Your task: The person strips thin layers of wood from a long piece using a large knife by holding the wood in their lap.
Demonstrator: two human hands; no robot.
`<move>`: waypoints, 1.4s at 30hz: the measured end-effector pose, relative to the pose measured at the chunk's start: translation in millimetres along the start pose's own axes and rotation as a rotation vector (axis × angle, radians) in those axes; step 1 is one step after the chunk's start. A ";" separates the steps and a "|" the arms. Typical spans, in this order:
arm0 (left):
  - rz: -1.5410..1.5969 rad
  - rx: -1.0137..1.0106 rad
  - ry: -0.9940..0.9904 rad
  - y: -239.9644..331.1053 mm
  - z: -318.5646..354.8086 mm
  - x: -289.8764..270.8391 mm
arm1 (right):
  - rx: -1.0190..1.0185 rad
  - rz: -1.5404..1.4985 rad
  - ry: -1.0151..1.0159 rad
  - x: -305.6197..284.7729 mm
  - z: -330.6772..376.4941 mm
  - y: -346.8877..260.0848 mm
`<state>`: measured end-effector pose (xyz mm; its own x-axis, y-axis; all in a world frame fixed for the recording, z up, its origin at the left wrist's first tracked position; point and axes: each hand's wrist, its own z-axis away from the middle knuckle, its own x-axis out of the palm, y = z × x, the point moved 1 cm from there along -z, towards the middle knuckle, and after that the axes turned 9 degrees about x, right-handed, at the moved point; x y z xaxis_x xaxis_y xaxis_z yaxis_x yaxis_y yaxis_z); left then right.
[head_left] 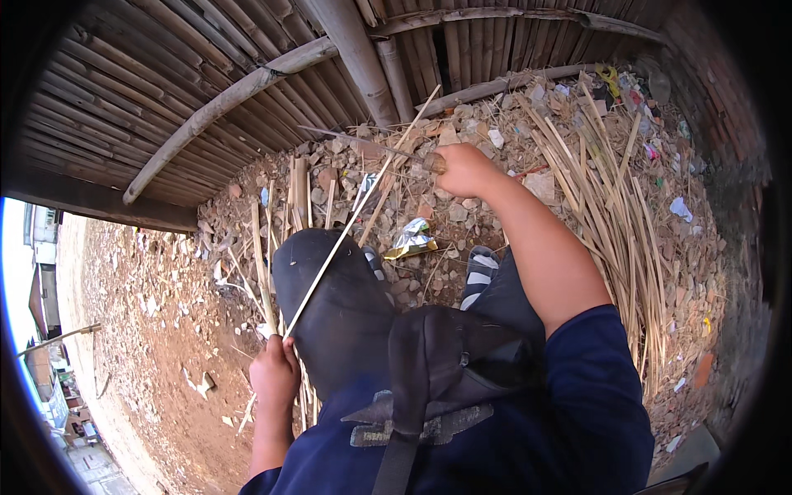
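My left hand [275,373] is closed around the lower end of a long, thin bamboo strip [337,247], beside my left knee. The strip slants up across that knee to the far right. Farther out, my right hand [467,172] grips the wooden handle of a knife [355,139], its long thin blade pointing left. Blade and strip cross near the strip's upper part; whether they touch I cannot tell. More upright bamboo strips [262,256] stand by my left knee, partly hidden by my leg and left hand.
A large pile of bamboo strips [620,223] lies on the rubble to my right. Between my sandalled feet and the bamboo wall [223,74] is a silver and gold foil wrapper [412,239]. Stones and litter cover the ground; a brick wall [718,107] rises at right.
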<state>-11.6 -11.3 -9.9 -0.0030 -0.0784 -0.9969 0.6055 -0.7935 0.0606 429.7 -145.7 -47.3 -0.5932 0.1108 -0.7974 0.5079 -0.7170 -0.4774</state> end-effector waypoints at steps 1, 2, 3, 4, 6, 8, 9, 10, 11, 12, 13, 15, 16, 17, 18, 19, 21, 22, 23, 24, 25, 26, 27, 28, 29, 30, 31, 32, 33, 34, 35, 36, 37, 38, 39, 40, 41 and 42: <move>-0.014 0.009 -0.012 3.2 -1.9 -5.1 | 0.055 -0.047 0.034 -1.6 -3.9 2.5; -0.027 0.019 -0.024 5.4 -3.9 -8.0 | 0.006 -0.010 0.126 2.2 -2.9 2.4; -0.031 0.012 -0.018 4.2 -2.1 -8.4 | -0.004 -0.010 0.127 3.5 2.3 -7.3; -0.030 0.010 -0.025 2.0 2.1 -6.6 | -0.051 0.063 0.102 5.1 11.3 -20.6; -0.029 0.011 -0.044 -1.0 5.6 -2.0 | -0.185 0.176 0.079 2.6 35.0 -41.1; -0.033 -0.004 -0.021 -2.8 4.5 4.7 | -0.116 0.086 0.050 10.2 14.4 -19.4; -0.028 0.007 -0.027 0.9 2.8 5.4 | -0.045 0.003 0.040 13.0 0.4 0.9; -0.030 0.023 -0.029 5.3 -2.7 4.3 | 0.009 -0.092 0.044 17.9 -17.1 21.7; -0.036 0.024 -0.026 6.6 -5.7 2.5 | -0.007 -0.086 0.058 12.1 -16.8 15.6; -0.050 0.019 -0.037 5.8 -6.1 0.0 | -0.006 -0.006 0.096 7.5 -9.7 8.7; -0.051 0.019 -0.028 4.5 -5.2 -2.5 | 0.005 0.070 0.126 6.3 -1.5 5.4; -0.012 0.019 -0.059 2.4 -3.4 -7.3 | -0.069 0.077 0.178 5.4 9.2 -11.1; 0.014 0.023 -0.055 2.5 -2.4 -8.4 | -0.136 0.078 0.212 9.3 15.0 -18.6; 0.008 0.024 -0.065 0.9 -1.8 -5.7 | -0.132 0.070 0.205 9.4 21.7 -24.5; 0.015 0.034 -0.053 0.0 -2.5 -1.8 | -0.177 0.146 0.165 5.0 29.8 -30.4; 0.021 0.042 -0.041 -0.6 -2.6 -0.2 | -0.224 0.222 0.124 4.1 34.4 -32.7; 0.015 0.050 -0.068 2.5 -7.1 -1.6 | -0.135 0.165 0.132 11.7 11.4 2.9; 0.007 0.048 -0.068 4.6 -13.8 -4.1 | -0.053 0.065 0.159 11.8 -1.5 16.9; -0.002 0.040 -0.072 5.3 -17.8 -5.6 | 0.023 -0.037 0.179 9.5 -9.4 21.8; 0.028 0.056 -0.093 3.2 -19.6 -12.6 | 0.045 0.048 0.220 6.6 -4.0 14.1; 0.025 0.054 -0.088 3.3 -17.8 -14.2 | 0.040 0.046 0.223 6.7 1.5 6.7; 0.016 0.047 -0.080 3.4 -15.1 -14.9 | -0.018 0.047 0.234 5.2 6.5 -2.0; 0.006 0.044 -0.079 3.2 -12.2 -14.4 | -0.069 0.044 0.239 5.5 12.0 -10.3; 0.048 0.033 -0.087 3.0 -10.1 -12.5 | -0.100 0.136 0.164 8.0 17.0 -20.6; 0.042 0.030 -0.090 4.4 -9.7 -12.1 | -0.095 0.125 0.154 9.2 23.1 -28.9; 0.041 0.031 -0.085 3.7 -8.7 -9.4 | -0.161 0.212 0.120 6.2 29.7 -36.4; 0.040 0.029 -0.080 2.1 -7.0 -5.0 | -0.229 0.299 0.086 6.4 32.4 -40.2; 0.040 0.025 -0.084 -2.4 -6.5 -0.2 | -0.222 0.190 0.120 1.6 28.0 -29.7; 0.029 0.023 -0.079 -4.8 -7.6 6.3 | -0.029 -0.013 0.198 -2.5 15.3 -4.5; 0.010 0.020 -0.062 -6.6 -10.7 8.2 | 0.156 -0.222 0.288 -1.3 -4.3 22.9; 0.014 0.028 -0.038 -6.3 -14.0 5.6 | 0.240 -0.248 0.376 -1.3 -23.0 51.8; 0.013 0.040 -0.048 -8.3 -9.9 1.4 | 0.322 -0.282 0.447 -7.4 -25.2 55.8; 0.012 0.054 -0.060 -9.3 -8.1 -2.8 | 0.313 -0.287 0.455 -11.8 -27.6 58.2; 0.007 0.071 -0.057 -7.9 -9.8 -6.4 | 0.250 -0.287 0.446 -16.5 -28.0 62.0; 0.026 0.048 -0.064 -4.5 -7.3 -10.7 | 0.188 -0.287 0.426 -19.4 -20.9 54.7; 0.058 0.038 -0.056 -3.0 -5.1 -8.4 | 0.102 -0.267 0.497 -16.8 -13.9 39.9; 0.090 0.028 -0.048 -3.1 -3.2 -6.3 | 0.103 -0.269 0.491 -16.6 -6.9 25.2; 0.090 0.024 -0.063 -3.8 -2.9 -4.4 | 0.038 -0.195 0.393 -19.0 6.1 5.6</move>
<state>-11.6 -6.1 -5.9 0.0004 -0.1875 -0.9823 0.5861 -0.7958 0.1521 440.0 -156.0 -32.5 -0.3891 0.4944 -0.7772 0.3824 -0.6809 -0.6246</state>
